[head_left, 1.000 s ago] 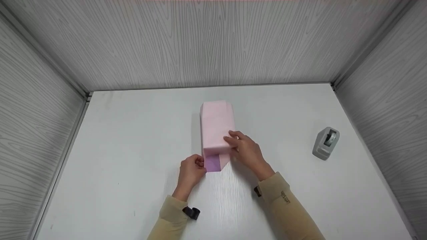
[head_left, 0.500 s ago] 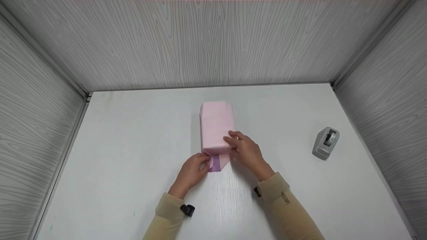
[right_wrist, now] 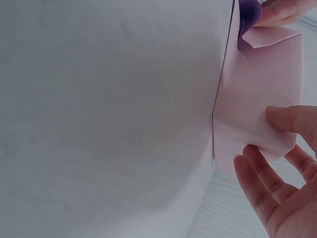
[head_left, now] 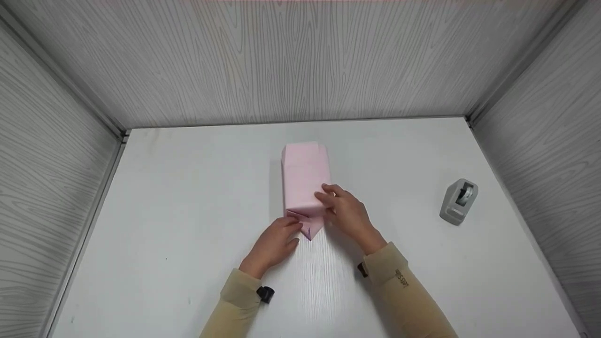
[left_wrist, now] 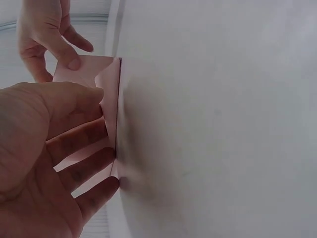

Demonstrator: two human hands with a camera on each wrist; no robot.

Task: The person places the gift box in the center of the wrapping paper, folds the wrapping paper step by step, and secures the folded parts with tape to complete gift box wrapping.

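A long box wrapped in pink paper lies on the white table, its near end towards the person. At that end, a paper flap is folded inward to a point, with a bit of its purple inner side showing. My left hand presses the flap's left side with nearly straight fingers; its thumb lies near the folded paper in the left wrist view. My right hand grips the box's near right corner, thumb on the end face and fingers along the side in the right wrist view.
A grey tape dispenser with a roll in it stands to the right on the table. Wood-grained panels enclose the table at the back and both sides. Dark straps sit at the wrists.
My left hand has moved slightly right, folding the left part of the flap inward over the purple inner side. The right hand and the box have stayed in place.
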